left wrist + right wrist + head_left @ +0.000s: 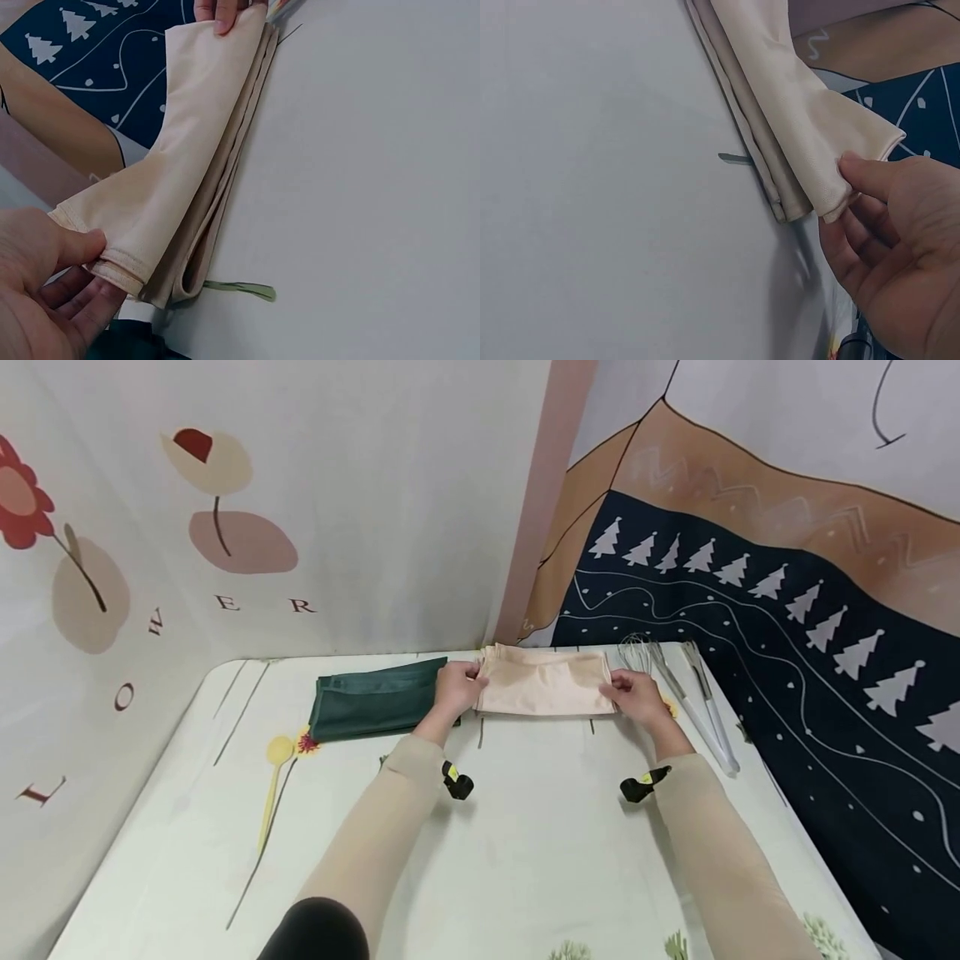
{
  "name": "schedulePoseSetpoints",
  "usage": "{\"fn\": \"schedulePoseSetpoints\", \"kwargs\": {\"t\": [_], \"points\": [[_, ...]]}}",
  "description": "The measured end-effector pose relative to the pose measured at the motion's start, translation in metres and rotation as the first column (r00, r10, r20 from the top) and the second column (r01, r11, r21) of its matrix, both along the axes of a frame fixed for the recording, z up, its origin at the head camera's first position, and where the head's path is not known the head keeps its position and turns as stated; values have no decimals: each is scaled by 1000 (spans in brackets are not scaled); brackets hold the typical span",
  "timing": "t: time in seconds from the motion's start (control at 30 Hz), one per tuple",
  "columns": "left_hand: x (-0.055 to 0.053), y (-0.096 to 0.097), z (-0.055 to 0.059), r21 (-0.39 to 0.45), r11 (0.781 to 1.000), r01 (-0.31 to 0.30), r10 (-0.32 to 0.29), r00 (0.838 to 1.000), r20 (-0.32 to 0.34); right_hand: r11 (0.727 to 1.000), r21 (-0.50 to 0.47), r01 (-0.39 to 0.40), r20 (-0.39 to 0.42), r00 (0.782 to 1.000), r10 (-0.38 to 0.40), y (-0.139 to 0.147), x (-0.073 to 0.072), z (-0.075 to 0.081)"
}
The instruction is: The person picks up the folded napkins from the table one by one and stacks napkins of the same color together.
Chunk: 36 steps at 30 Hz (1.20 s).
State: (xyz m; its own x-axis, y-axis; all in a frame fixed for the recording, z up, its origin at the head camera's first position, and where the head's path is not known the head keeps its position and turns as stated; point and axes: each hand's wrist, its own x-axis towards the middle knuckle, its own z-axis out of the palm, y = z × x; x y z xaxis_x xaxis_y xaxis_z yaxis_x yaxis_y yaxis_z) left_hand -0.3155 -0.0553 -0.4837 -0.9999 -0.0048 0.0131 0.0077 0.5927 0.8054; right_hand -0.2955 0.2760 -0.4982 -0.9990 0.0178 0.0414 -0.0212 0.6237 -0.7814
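Note:
A folded cream cloth lies near the back edge of the table, its layers showing along the front side in both wrist views. My left hand pinches its left end between thumb and fingers, with the thumb on top of the hemmed corner. At the other end, my right hand pinches the upper layers, thumb above and fingers beneath. Just left of the cream cloth is a folded dark green cloth, partly covered by my left hand and wrist.
A whisk and metal tongs lie at the right, beside my right hand. Toward the left is a yellow spoon. The white table covering has printed flowers and stems, and patterned curtains hang behind.

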Motion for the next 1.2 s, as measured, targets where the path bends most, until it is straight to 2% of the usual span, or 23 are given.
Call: {"fn": "schedulePoseSetpoints", "kwargs": {"t": [0.17, 0.33, 0.7, 0.83, 0.93, 1.07, 1.2], "points": [[-5, 2, 2, -14, 1000, -10, 10, 1000, -12, 1000, -25, 14, 1, 1000, -14, 0, -8, -4], [-7, 3, -1, -23, 1000, -19, 19, 1000, -2, 998, -52, 28, 8, 1000, -27, 1, -12, -10], [-10, 7, -8, -32, 998, -57, 57, 998, -18, 999, -3, 53, 51, 997, -52, 1, -13, -13], [-8, 6, -4, -37, 996, -76, 75, 996, -50, 998, 11, 65, 72, 995, -66, -1, -12, -11], [-6, 4, 0, -27, 997, -79, 77, 994, -77, 995, -8, 102, 88, 991, -101, -1, -11, -10], [-4, 1, 4, -17, 998, -66, 65, 994, -92, 986, -70, 149, 70, 987, -144, -3, -8, -9], [0, -4, 5, -28, 999, -27, 25, 996, -83, 985, -107, 135, 3, 991, -135, -6, -5, -6]]}}
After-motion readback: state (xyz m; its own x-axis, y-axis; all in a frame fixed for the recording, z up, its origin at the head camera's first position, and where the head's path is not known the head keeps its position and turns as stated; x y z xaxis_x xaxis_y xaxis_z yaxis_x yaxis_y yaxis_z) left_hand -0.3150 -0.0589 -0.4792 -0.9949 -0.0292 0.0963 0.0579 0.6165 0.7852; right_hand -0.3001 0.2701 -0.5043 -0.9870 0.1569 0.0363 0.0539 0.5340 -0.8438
